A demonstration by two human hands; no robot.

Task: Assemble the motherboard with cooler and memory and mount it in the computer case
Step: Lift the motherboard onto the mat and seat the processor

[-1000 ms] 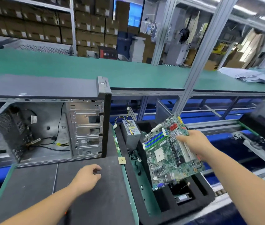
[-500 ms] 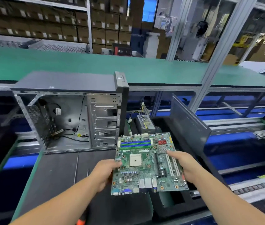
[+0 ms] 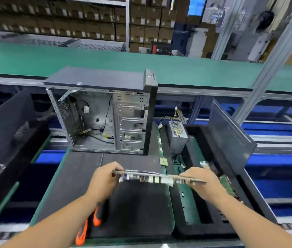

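I hold the green motherboard (image 3: 157, 179) nearly flat and edge-on over the dark mat (image 3: 80, 176), its port side facing me. My left hand (image 3: 104, 181) grips its left edge and my right hand (image 3: 202, 183) grips its right edge. The open computer case (image 3: 104, 111) stands upright behind the mat, its side off and loose cables lying inside. A small square processor chip (image 3: 163, 161) lies at the mat's right edge.
A black foam tray (image 3: 211, 224) sits to the right with a grey power supply (image 3: 177, 135) at its far end and another green board (image 3: 228, 187) in it. A dark panel (image 3: 229, 133) leans at the right. Orange-handled tools (image 3: 88, 228) lie near me.
Both hands have brought the motherboard lower and tipped it from face-up to nearly flat and edge-on. The view has shifted, so the case now sits further right in it.
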